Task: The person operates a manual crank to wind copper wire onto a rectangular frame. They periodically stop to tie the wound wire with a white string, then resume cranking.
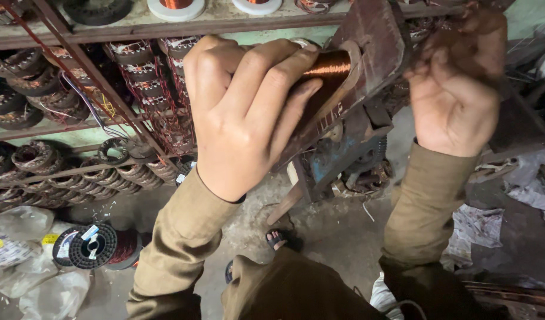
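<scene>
Here the left hand (243, 112) holds its grip around a shiny copper wire coil (329, 65), right hand (453, 98) grip blurred, unclear.

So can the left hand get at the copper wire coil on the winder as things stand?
Probably yes. The left hand already lies against the copper wire coil, fingers curled over its near side, nothing between them. The right hand is off at the far side of the rusty winding frame, clear of it.
</scene>
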